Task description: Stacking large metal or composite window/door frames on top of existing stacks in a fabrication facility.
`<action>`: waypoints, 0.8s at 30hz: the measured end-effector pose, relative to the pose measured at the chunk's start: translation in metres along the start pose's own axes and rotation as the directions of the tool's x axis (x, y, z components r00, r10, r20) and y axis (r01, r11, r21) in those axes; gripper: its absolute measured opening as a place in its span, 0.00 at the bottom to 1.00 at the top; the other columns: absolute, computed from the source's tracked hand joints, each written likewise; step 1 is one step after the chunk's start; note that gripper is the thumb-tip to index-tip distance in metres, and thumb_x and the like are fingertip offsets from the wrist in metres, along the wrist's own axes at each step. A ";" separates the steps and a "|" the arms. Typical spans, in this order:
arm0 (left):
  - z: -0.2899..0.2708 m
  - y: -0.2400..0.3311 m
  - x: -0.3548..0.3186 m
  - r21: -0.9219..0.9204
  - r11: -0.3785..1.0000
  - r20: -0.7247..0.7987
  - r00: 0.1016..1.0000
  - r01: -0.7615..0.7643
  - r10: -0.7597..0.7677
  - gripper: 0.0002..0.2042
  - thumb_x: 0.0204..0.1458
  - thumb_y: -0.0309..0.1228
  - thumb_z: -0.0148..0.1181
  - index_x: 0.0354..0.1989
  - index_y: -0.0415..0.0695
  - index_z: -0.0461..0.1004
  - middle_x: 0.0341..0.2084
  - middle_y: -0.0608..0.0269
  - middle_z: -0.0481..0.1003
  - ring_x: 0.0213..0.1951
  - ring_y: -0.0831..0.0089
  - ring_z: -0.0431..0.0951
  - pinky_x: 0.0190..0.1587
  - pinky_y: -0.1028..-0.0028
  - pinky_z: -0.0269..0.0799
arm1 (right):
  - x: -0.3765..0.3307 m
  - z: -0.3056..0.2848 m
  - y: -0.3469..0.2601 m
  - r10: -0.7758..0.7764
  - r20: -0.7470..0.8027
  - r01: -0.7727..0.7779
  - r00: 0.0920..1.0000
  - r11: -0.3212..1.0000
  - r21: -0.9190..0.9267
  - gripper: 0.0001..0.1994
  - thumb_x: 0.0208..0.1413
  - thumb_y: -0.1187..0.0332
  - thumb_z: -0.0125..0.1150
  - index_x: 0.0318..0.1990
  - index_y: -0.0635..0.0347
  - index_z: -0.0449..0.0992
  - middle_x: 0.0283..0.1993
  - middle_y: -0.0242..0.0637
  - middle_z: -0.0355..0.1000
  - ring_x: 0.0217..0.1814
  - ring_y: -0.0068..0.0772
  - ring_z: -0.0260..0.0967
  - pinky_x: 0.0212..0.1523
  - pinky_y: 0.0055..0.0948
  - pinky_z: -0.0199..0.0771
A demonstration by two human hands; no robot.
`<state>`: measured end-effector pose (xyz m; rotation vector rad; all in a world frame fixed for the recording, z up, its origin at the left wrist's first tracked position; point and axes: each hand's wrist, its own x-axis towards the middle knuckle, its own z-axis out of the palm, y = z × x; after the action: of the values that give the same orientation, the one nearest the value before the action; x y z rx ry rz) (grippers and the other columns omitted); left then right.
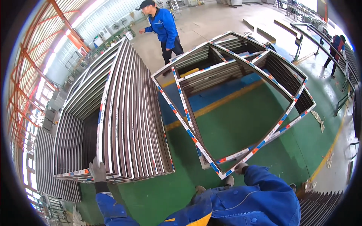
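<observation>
My left hand (98, 171), in a grey glove, is at the near edge of a tall stack of dark window frames (130, 109) with white protective tape. Its fingers curl over the top frame's near bar. My right hand (241, 168), also gloved, holds the near corner of a separate window frame (196, 141) with white, red and blue tape. That frame lies tilted and turned across a second stack of frames (286, 75), its near corner close to my body. My right fingers are partly hidden behind the frame's bar.
A person in a blue jacket (164, 28) stands beyond the stacks, and another person (335, 52) is at the far right near metal racks (320, 41). More stacked profiles (320, 207) lie at the lower right. The green floor (233, 124) carries yellow lines.
</observation>
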<state>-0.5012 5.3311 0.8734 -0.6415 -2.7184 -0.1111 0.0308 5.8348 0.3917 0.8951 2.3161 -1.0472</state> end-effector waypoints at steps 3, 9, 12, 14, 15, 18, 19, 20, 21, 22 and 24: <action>-0.003 0.012 0.002 0.040 0.999 -0.036 0.999 0.028 -0.027 0.20 0.55 0.33 0.50 0.54 0.37 0.73 0.41 0.40 0.78 0.48 0.43 0.75 0.68 0.50 0.55 | -0.002 0.022 -0.006 0.017 0.130 -0.014 0.991 1.000 -0.025 0.15 0.51 0.52 0.64 0.39 0.49 0.86 0.30 0.34 0.82 0.31 0.29 0.81 0.40 0.34 0.82; 0.000 0.007 0.005 0.081 0.996 -0.097 0.995 0.039 -0.031 0.12 0.54 0.35 0.52 0.37 0.39 0.74 0.30 0.40 0.80 0.39 0.43 0.78 0.62 0.51 0.60 | 0.006 0.037 0.001 0.027 0.143 -0.037 0.989 0.997 0.068 0.22 0.45 0.46 0.66 0.42 0.49 0.86 0.38 0.44 0.82 0.42 0.45 0.81 0.47 0.42 0.80; 0.000 0.010 0.007 0.101 0.992 -0.059 0.996 0.074 -0.068 0.13 0.54 0.36 0.52 0.37 0.38 0.74 0.31 0.40 0.80 0.40 0.44 0.78 0.61 0.52 0.60 | 0.001 0.026 -0.007 0.026 0.171 -0.037 0.985 0.997 0.064 0.20 0.47 0.48 0.65 0.42 0.49 0.87 0.36 0.41 0.83 0.41 0.42 0.82 0.47 0.41 0.81; 0.000 0.008 0.010 0.118 0.989 -0.059 0.995 0.085 -0.079 0.15 0.55 0.38 0.50 0.37 0.38 0.74 0.31 0.39 0.80 0.40 0.43 0.78 0.61 0.53 0.60 | -0.003 0.021 -0.014 0.031 0.181 -0.044 0.983 0.997 0.069 0.20 0.48 0.49 0.64 0.42 0.50 0.87 0.35 0.39 0.83 0.40 0.40 0.82 0.47 0.40 0.81; -0.001 0.006 0.012 0.139 0.984 -0.021 0.994 0.108 -0.106 0.16 0.55 0.39 0.50 0.36 0.37 0.74 0.31 0.39 0.80 0.41 0.43 0.78 0.61 0.53 0.60 | -0.005 0.019 -0.018 0.027 0.180 -0.039 0.983 0.997 0.064 0.20 0.48 0.49 0.64 0.42 0.50 0.87 0.35 0.39 0.83 0.40 0.40 0.82 0.47 0.40 0.81; 0.000 0.017 0.017 0.151 0.979 0.019 0.989 0.140 -0.145 0.18 0.55 0.41 0.49 0.35 0.36 0.75 0.32 0.38 0.80 0.42 0.43 0.79 0.62 0.52 0.59 | -0.008 0.016 -0.020 0.074 0.195 -0.100 0.978 0.987 0.128 0.20 0.48 0.48 0.64 0.42 0.49 0.87 0.35 0.38 0.83 0.40 0.39 0.82 0.47 0.39 0.81; -0.001 0.023 0.022 0.149 0.977 0.023 0.987 0.154 -0.159 0.18 0.55 0.42 0.49 0.34 0.36 0.76 0.32 0.37 0.80 0.43 0.43 0.79 0.63 0.52 0.59 | -0.004 0.022 -0.016 0.062 0.165 -0.080 0.984 0.991 0.104 0.20 0.48 0.47 0.64 0.42 0.49 0.87 0.35 0.38 0.83 0.40 0.39 0.82 0.47 0.38 0.81; -0.001 0.023 0.021 0.133 0.978 0.013 0.986 0.161 -0.164 0.19 0.55 0.42 0.48 0.33 0.36 0.76 0.32 0.37 0.80 0.43 0.43 0.79 0.63 0.52 0.58 | -0.005 0.026 -0.015 0.048 0.141 -0.060 0.989 0.995 0.082 0.20 0.48 0.46 0.64 0.42 0.48 0.87 0.35 0.37 0.83 0.40 0.39 0.82 0.47 0.38 0.81; 0.001 0.019 0.018 0.116 0.979 0.004 0.986 0.166 -0.168 0.19 0.55 0.42 0.48 0.33 0.36 0.76 0.32 0.36 0.80 0.43 0.43 0.79 0.64 0.51 0.58 | -0.005 0.028 -0.012 0.060 0.133 -0.073 0.989 0.993 0.094 0.20 0.48 0.46 0.64 0.42 0.48 0.87 0.35 0.37 0.83 0.40 0.39 0.82 0.47 0.38 0.81; 0.002 0.012 0.016 0.136 0.973 0.005 0.982 0.186 -0.189 0.19 0.56 0.42 0.48 0.32 0.36 0.75 0.31 0.37 0.80 0.42 0.43 0.79 0.65 0.51 0.57 | -0.006 0.029 -0.021 0.037 0.113 -0.043 0.993 0.998 0.047 0.17 0.50 0.50 0.65 0.41 0.50 0.86 0.33 0.36 0.83 0.35 0.33 0.82 0.43 0.35 0.82; 0.006 0.008 0.015 0.140 0.975 0.000 0.985 0.171 -0.173 0.19 0.56 0.42 0.47 0.32 0.35 0.75 0.31 0.37 0.80 0.42 0.42 0.79 0.65 0.51 0.57 | -0.010 0.027 -0.027 0.044 0.142 -0.049 0.989 0.998 0.033 0.15 0.51 0.54 0.67 0.40 0.52 0.86 0.30 0.34 0.83 0.30 0.27 0.82 0.39 0.32 0.83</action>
<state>-0.5118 5.3456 0.8726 -0.3672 -2.7591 0.0416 0.0215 5.7961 0.3942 0.8563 2.1562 -1.1001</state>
